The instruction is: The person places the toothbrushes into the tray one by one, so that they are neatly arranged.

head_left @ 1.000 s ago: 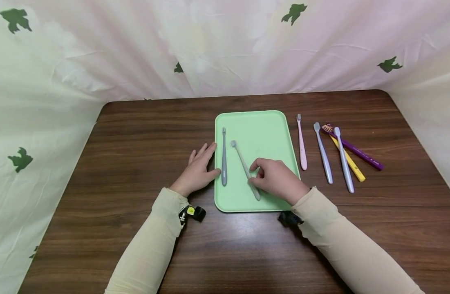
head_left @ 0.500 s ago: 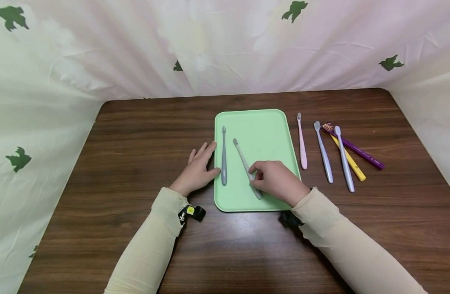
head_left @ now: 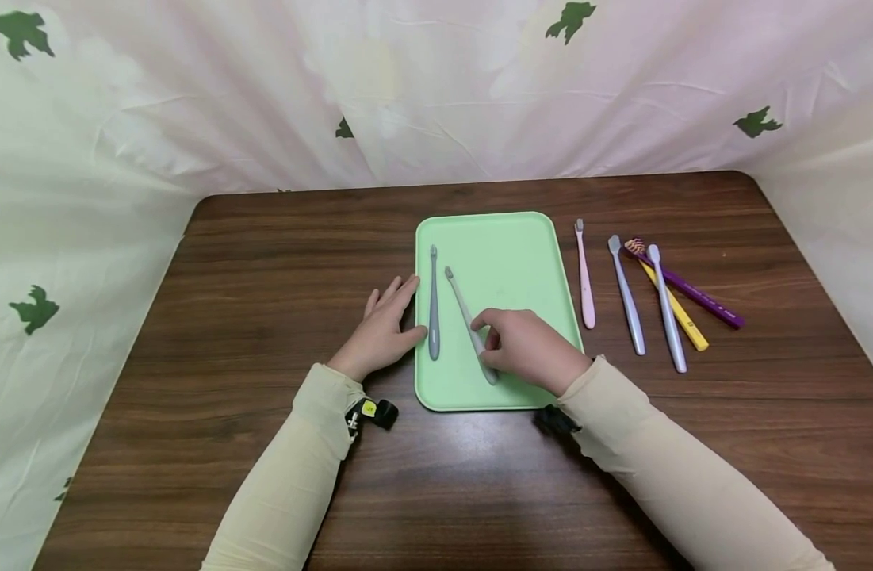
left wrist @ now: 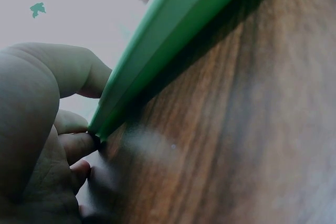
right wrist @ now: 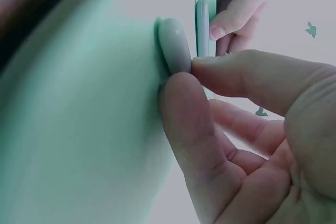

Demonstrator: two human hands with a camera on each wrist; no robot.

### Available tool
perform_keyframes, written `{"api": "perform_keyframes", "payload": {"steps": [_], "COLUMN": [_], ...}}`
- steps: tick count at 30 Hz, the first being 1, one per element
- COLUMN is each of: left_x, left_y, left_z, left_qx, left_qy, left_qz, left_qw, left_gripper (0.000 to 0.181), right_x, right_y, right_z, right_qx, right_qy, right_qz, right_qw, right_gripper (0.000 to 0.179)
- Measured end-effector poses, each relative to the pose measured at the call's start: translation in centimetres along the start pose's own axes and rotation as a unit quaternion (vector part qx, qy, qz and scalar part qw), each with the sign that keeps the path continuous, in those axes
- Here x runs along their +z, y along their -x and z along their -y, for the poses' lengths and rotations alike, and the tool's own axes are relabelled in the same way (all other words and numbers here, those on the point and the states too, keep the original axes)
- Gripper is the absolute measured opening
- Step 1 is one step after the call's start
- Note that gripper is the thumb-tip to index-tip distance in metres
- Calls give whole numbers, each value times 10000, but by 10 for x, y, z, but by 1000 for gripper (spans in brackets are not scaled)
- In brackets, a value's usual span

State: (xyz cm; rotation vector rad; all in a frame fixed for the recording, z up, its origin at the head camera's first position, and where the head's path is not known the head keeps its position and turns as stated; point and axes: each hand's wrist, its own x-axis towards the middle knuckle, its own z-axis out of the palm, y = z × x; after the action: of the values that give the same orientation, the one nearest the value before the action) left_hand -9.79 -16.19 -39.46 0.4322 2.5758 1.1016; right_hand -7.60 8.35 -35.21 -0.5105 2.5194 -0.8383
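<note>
My right hand (head_left: 532,345) pinches the handle of a light grey toothbrush (head_left: 461,301) between thumb and forefinger, low above or on the green tray (head_left: 507,246); I cannot tell whether the brush touches it. In the right wrist view the rounded handle end (right wrist: 174,43) sticks out past the fingertips. A darker grey toothbrush (head_left: 434,309) lies lengthwise along the tray's left side. Fingers extended, my left hand (head_left: 382,333) rests against the tray's left edge. The left wrist view shows its thumb (left wrist: 92,74) touching the tray's rim (left wrist: 142,61).
Right of the tray, on the brown wooden table (head_left: 300,262), lie a pink toothbrush (head_left: 584,277), a blue one (head_left: 627,297) and a lavender one (head_left: 668,313). The lavender one crosses a yellow toothbrush (head_left: 686,321) and a purple one (head_left: 703,300). Patterned cloth (head_left: 436,95) hangs behind.
The right hand has shifted slightly left with the light grey toothbrush, whose head turned about its length and now sits closer to the darker one. The left hand stays in place.
</note>
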Motion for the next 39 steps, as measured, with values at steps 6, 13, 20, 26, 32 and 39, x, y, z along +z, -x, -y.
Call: {"api": "perform_keyframes", "payload": {"steps": [6,13,20,26,32,39], "left_x": [-1,-2,-2,0,1,1], "left_y": [-1,-1,-1,-1,-2,-1], "left_z": [0,1,2,2,2,2], "left_qx": [-10,-25,-64,-1,43,42], "left_qy": [-29,-17,-35,-73,-137,-108], "left_qz": [-15,-8,-16,-6,27,12], "left_qw": [10000,10000,10000,10000,9999,9999], "left_gripper": [79,79,80,80,79,80], "right_x": [-1,-3,-6,-7,-6,-3], "right_y": [-6,-13,-21,-27,-33,-39], "right_z": [2,5,6,5,5,4], "right_qx": [-87,76,156,256,274,273], "right_qy": [39,-30,-64,-175,-329,-559], "right_qz": [54,143,221,229,169,89], "right_qw": [9999,9999,9996,9993,9989,9980], "right_gripper": [33,32,32,33,34,33]}}
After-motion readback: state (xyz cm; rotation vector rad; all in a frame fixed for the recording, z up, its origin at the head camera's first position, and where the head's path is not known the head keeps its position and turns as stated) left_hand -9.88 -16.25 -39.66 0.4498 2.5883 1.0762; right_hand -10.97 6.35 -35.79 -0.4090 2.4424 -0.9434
